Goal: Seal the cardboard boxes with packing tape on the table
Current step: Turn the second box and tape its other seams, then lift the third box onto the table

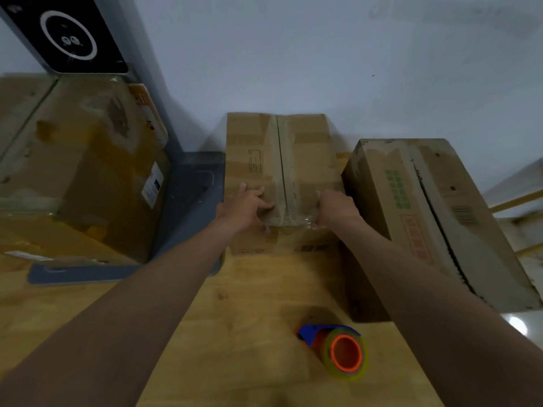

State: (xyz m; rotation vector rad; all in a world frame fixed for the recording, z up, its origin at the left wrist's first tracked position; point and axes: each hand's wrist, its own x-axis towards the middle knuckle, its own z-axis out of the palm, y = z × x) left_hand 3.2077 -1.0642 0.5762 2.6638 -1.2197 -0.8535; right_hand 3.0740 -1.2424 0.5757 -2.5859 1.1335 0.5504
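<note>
Currently, the middle cardboard box stands at the far side of the wooden table, against the wall, with its top flaps closed and a clear tape strip laid along the centre seam. Both hands work at the near top edge.

- Left hand: fingers spread and laid flat on the top panel just left of the seam, thumb over the near edge. It grasps nothing.
- Right hand: knuckles up at the near edge just right of the seam, beside the glossy end of the strip. The fingertips are hidden, so whether it pinches the tape cannot be told.

Handling assessment: the carton looks stiff along its edges but likely to give at mid-panel. Apply pressure beside the seam and over the corner fold, where the flaps are supported. The film is thin and clingy; smooth it outward from the seam to avoid creases.

The tape dispenser lies on its side on the table, near the person, untouched. Take it by its blue handle. The right-hand cardboard box, just beside the middle one, shows a ragged seam and probably needs sealing.
</note>
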